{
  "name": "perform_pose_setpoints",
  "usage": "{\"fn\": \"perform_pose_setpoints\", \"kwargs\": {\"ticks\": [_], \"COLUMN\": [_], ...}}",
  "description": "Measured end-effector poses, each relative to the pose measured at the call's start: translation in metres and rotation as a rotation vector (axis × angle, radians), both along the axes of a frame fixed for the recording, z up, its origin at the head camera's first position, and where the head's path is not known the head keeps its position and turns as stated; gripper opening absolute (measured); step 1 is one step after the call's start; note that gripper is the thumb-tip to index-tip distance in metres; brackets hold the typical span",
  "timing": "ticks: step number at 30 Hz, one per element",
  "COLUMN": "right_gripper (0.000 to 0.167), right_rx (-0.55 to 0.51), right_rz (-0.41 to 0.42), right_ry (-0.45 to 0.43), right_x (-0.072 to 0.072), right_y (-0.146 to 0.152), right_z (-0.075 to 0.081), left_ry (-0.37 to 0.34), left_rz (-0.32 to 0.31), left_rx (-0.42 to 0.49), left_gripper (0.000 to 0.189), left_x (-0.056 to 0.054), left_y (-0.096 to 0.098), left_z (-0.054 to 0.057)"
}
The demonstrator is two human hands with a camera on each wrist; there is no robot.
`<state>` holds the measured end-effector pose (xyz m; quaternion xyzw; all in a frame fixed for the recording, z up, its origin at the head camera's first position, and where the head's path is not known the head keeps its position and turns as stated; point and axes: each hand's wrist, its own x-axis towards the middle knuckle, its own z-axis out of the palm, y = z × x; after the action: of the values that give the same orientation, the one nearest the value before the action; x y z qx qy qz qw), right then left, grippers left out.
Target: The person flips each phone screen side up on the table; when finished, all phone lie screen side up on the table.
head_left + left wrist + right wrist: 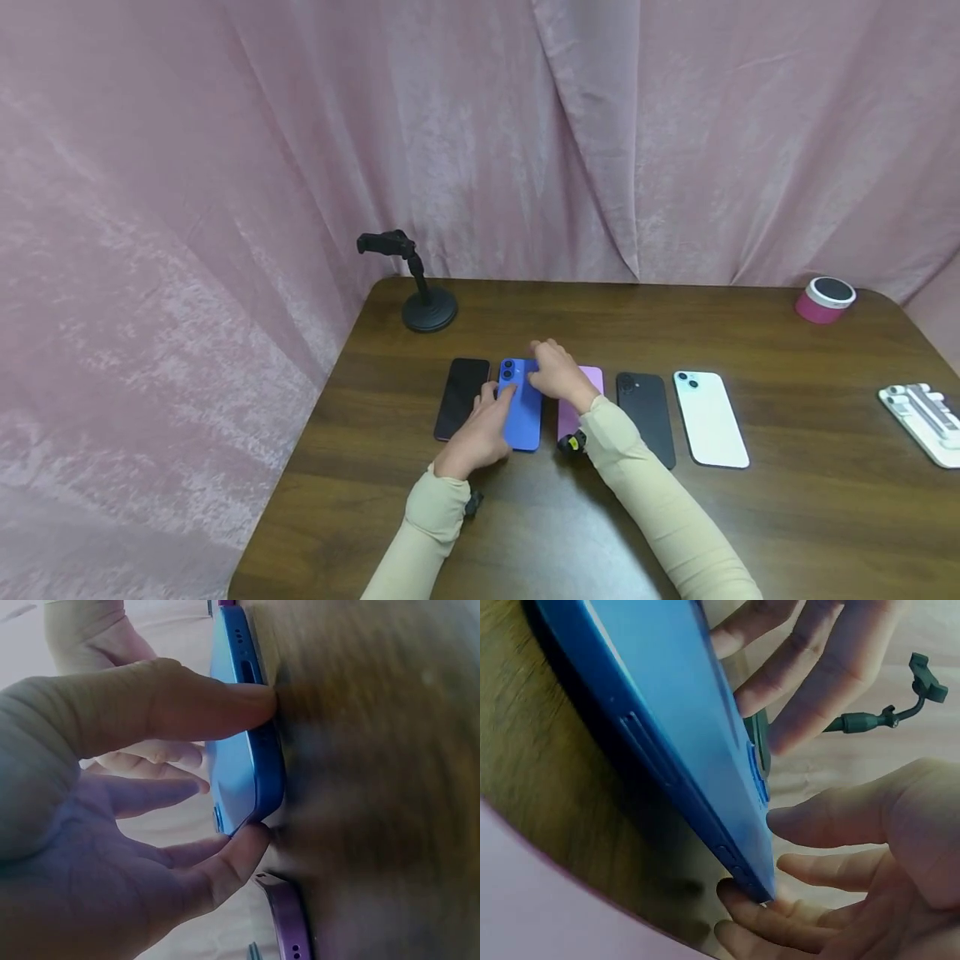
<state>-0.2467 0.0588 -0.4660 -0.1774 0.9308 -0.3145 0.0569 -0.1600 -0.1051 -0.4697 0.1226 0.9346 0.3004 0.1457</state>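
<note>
Head view: both of your hands meet at the blue phone (527, 423), which lies back up on the worktop (360, 500), between a black phone (460, 400) on its left and a purple phone (566, 423) on its right. The step in hand appears to be adjusting how the blue phone sits among its neighbours.

Your left hand (480, 435) is at the near left corner; in the left wrist view, its thumb (244, 705) lies against the near end while its fingers (244, 851) bend onto the left edge. Your right hand (558, 375) is at the far right corner; in the right wrist view, its thumb reaches the back near the camera lenses (507, 369), and its fingers curl at the corner. Both sets of fingers therefore seem to grip the phone. Whether it is flat or slightly raised, you cannot tell.

The next move probably calls for a light, even hold at both corners, with your right wrist, which passes over the purple phone, kept from brushing it.
</note>
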Motion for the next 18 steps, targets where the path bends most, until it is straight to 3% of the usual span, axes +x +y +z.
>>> {"fn": "perform_pose_setpoints", "kwargs": {"ticks": [18], "right_gripper": [0.05], "right_rx": [-0.202], "right_rz": [-0.041], "right_ry": [-0.044], "right_x": [-0.001], "right_y": [0.016], "right_z": [0.003], "left_ry": [-0.006], "left_rz": [-0.045], "left_rx": [-0.004], "left_gripper": [0.103], "left_x": [-0.004], "left_y": [0.003], "left_z": [0.001]}}
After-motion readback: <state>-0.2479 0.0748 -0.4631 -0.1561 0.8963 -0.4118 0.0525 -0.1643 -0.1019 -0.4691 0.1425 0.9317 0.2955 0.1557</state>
